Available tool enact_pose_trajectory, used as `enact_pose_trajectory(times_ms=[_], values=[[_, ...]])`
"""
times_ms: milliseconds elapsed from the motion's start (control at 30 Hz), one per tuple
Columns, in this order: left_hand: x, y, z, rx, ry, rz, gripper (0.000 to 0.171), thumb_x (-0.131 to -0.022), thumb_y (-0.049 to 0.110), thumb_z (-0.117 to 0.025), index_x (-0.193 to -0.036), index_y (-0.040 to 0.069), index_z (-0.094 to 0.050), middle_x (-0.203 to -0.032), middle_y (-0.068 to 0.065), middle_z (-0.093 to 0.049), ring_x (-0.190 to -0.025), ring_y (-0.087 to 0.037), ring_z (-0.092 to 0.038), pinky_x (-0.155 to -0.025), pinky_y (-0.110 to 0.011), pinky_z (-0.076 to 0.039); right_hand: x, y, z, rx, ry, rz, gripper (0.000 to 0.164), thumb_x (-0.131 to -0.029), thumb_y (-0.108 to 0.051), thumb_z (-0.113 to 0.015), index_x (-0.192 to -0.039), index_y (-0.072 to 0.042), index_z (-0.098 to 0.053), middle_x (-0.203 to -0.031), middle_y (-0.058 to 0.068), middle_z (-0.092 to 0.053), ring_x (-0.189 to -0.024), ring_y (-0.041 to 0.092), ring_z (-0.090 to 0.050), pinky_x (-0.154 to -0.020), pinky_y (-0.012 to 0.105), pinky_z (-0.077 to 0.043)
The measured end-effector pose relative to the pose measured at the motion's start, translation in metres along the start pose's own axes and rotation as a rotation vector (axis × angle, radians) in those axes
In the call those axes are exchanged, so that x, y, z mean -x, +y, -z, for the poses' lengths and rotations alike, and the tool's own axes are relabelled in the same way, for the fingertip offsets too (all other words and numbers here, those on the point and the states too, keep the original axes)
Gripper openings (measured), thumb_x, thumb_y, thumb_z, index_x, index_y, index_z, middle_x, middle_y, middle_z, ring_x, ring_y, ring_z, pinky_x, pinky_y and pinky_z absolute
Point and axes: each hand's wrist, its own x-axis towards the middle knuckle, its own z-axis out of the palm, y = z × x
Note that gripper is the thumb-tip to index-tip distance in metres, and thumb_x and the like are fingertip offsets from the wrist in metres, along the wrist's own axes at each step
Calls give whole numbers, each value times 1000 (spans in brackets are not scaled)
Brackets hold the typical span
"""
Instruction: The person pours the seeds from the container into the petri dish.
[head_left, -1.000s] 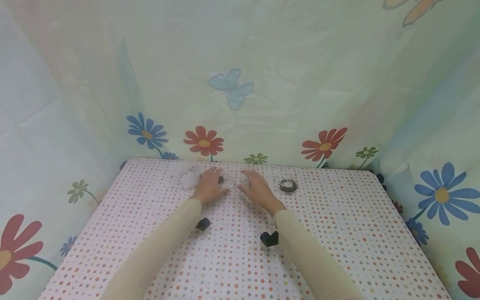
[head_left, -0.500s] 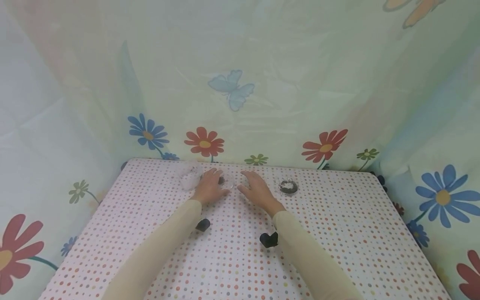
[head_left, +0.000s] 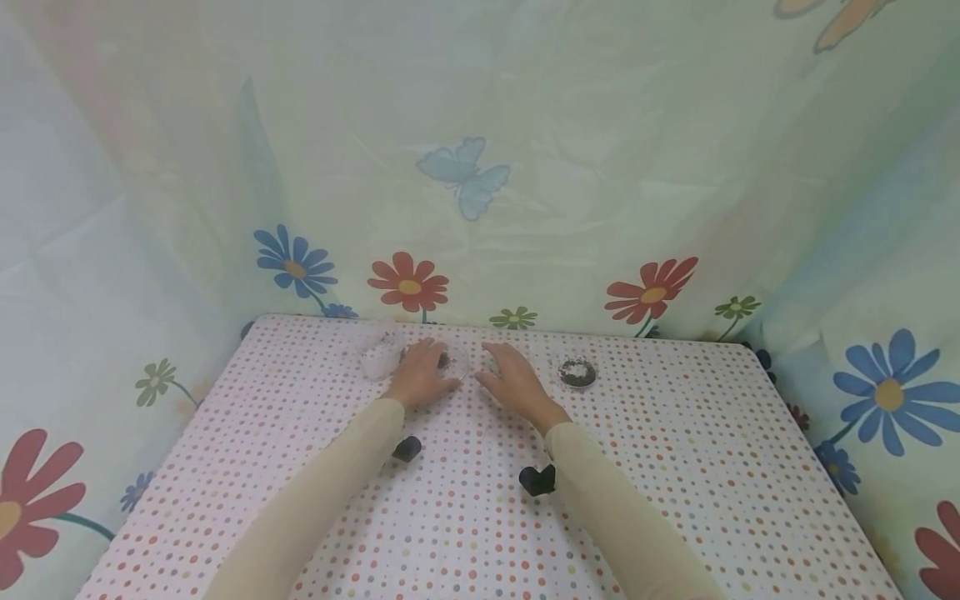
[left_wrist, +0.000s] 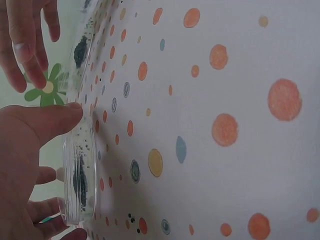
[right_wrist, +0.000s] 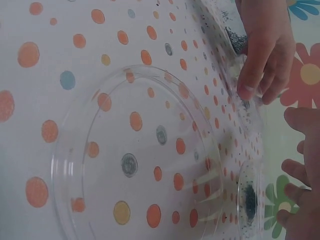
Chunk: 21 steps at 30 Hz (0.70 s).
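Note:
My left hand (head_left: 422, 373) holds a clear petri dish (left_wrist: 80, 175) with dark grains, thumb on its near rim and fingers round its far side. My right hand (head_left: 517, 383) is to the right, fingers relaxed and spread, apart from the left. Close to it, the right wrist view has another clear dish (right_wrist: 250, 197) with a dark patch of grains; the hand mostly hides this from the head view. A large clear round dish or lid (right_wrist: 62, 165) lies on the table nearer the right wrist.
Left of the left hand sits a clear container (head_left: 380, 358) with dark specks. A dish of dark grains (head_left: 577, 373) stands to the right. Two black hearts (head_left: 537, 480) lie on the dotted table (head_left: 465, 525). A flowered curtain (head_left: 570, 208) rises behind.

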Motion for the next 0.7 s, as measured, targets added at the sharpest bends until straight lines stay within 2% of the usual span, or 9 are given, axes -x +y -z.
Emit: enact_pose_trajectory(times_ms=[267, 533, 700], values=[[1, 4, 0, -14, 2, 3, 72, -78, 46, -66, -137, 16, -38, -150, -8, -27, -139, -28, -22, -111, -50, -24, 3, 4, 2, 6, 20, -2, 56, -90, -35, -54, -140, -17, -36, -145, 8, -36, -137, 26, -29, -113, 46, -22], [1, 7, 2, -42, -17, -31, 76, -79, 48, -63, -140, 16, -33, -152, -9, -21, -141, -29, -17, -113, -53, -17, 10, 9, 8, 22, 50, 40, 56, -90, -34, -55, -138, -14, -37, -142, 9, -39, -133, 27, -34, -111, 47, -27], [-1, 4, 2, -27, -6, -50, 65, -83, 46, -59, -138, 18, -38, -151, -7, -25, -140, -28, -20, -112, -56, -16, 13, 11, 10, 22, 45, 44, 56, -90, -34, -54, -139, -14, -36, -143, 9, -38, -134, 27, -32, -111, 46, -27]])
